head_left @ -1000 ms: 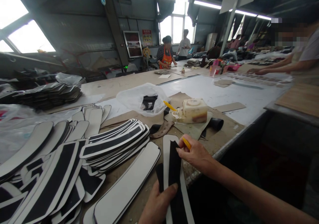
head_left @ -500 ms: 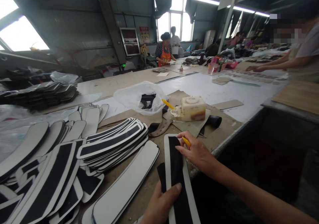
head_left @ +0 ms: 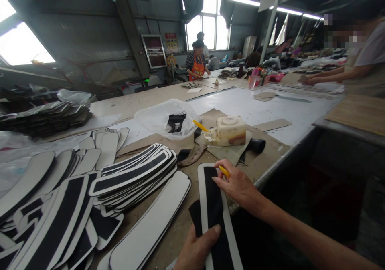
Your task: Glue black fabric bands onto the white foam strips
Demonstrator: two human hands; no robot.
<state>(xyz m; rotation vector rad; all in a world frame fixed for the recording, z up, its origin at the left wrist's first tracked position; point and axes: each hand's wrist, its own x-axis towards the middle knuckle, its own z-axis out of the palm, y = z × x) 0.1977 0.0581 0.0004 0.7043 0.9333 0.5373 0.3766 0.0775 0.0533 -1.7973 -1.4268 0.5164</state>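
Note:
My left hand (head_left: 200, 244) is closed around a long white curved panel (head_left: 203, 198) at the bottom centre, its thumb pressed on the black fabric strip (head_left: 214, 190) that lies along the panel. A flap of black material pokes out between palm and panel. Near the panel's top end, my right hand (head_left: 237, 184) has a yellow pen-like stick (head_left: 224, 172) in its grip, its far end hidden by the fingers. Those fingertips touch the strip's upper edge. Just left lies a small stack of plain white panels (head_left: 150, 222).
Fanned panels with black strips (head_left: 132, 172) and more loose panels (head_left: 57, 222) cover the left. Behind my hands stand a stained plastic container (head_left: 230, 129) with a yellow stick and a clear plastic bag (head_left: 150, 119). Co-workers (head_left: 197, 63) stand beyond; another person's arm (head_left: 331, 75) reaches in at right.
The black strip lies flatter against the panel near its upper end, and my left thumb sits slightly lower. The whole view has shifted a little. Both hands keep their holds.

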